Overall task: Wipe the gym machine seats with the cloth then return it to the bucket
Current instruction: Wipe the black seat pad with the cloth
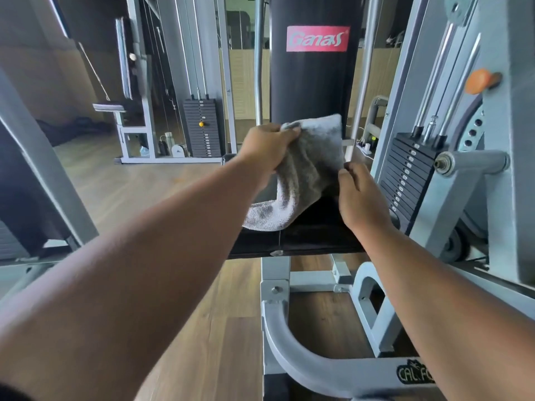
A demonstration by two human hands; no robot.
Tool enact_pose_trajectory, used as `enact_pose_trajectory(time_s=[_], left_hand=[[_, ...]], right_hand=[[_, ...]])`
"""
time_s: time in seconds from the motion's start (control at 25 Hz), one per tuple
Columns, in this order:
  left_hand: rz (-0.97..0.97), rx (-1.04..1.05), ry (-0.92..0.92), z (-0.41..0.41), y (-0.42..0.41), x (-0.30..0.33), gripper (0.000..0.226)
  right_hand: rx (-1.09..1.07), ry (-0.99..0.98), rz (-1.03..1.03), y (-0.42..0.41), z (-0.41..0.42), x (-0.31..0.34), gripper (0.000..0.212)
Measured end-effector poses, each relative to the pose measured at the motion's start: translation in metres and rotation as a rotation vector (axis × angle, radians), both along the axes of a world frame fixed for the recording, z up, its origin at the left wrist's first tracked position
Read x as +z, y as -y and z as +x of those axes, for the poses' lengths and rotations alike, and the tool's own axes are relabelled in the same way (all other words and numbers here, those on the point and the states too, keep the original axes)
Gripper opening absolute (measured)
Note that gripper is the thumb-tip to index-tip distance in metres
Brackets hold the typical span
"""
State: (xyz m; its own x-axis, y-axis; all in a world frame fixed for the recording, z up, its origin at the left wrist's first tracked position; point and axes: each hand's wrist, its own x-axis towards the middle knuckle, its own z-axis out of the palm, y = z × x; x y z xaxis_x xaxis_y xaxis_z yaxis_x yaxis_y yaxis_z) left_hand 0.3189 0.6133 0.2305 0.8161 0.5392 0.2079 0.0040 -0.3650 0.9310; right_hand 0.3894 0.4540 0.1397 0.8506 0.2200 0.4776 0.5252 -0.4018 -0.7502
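Observation:
A grey cloth (307,169) hangs between both my hands above the black seat (312,227) of the gym machine. My left hand (266,149) grips the cloth's upper left corner. My right hand (362,195) pinches its right edge lower down. The cloth's bottom end droops onto the seat's left side. Behind it stands the black back pad (309,82) with a red label. No bucket is in view.
A weight stack (405,175) and grey frame stand close on the right, with an orange knob (479,81). The machine's grey base bar (318,363) lies below the seat. Another machine with a weight stack (202,128) stands far left on the wooden floor.

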Motion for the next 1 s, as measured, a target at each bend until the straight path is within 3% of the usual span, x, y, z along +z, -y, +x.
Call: enact_pose_trajectory(time_s=[0.08,0.16,0.24,0.36,0.48,0.56,0.68,0.76,0.88,1.0], left_hand=[[0.466,0.045,-0.324,-0.011,-0.03,-0.013,0.025],[0.671,0.052,-0.549,-0.031,-0.06,-0.031,0.034],[0.696,0.062,-0.565,-0.052,-0.082,-0.046,0.037],[0.562,0.132,-0.404,-0.08,-0.094,-0.062,0.029],[0.696,0.212,-0.422,-0.09,-0.094,-0.077,0.025],[0.777,0.278,-0.477,-0.091,-0.094,-0.081,0.027],[0.7,0.324,-0.541,-0.088,-0.102,-0.08,0.031],[0.682,0.311,-0.556,-0.088,-0.105,-0.083,0.03],[0.694,0.292,-0.575,-0.089,-0.107,-0.086,0.034],[0.681,0.282,-0.652,-0.09,-0.105,-0.082,0.044]], right_hand=[[-0.032,0.018,-0.061,0.001,0.001,0.0,0.029],[-0.047,0.018,-0.123,0.001,0.001,0.0,0.029],[-0.042,0.011,-0.143,-0.003,0.003,-0.002,0.03],[-0.002,-0.067,-0.176,-0.005,0.007,0.0,0.033],[0.023,-0.053,-0.297,-0.015,0.005,0.02,0.044],[0.145,0.017,-0.482,-0.038,-0.001,0.034,0.057],[0.401,-0.138,-0.895,-0.09,-0.009,0.028,0.076],[0.383,-0.156,-1.026,-0.114,-0.002,0.017,0.071],[0.325,-0.111,-1.054,-0.133,0.005,0.015,0.061],[0.501,0.064,-0.993,-0.113,-0.022,0.015,0.056]])
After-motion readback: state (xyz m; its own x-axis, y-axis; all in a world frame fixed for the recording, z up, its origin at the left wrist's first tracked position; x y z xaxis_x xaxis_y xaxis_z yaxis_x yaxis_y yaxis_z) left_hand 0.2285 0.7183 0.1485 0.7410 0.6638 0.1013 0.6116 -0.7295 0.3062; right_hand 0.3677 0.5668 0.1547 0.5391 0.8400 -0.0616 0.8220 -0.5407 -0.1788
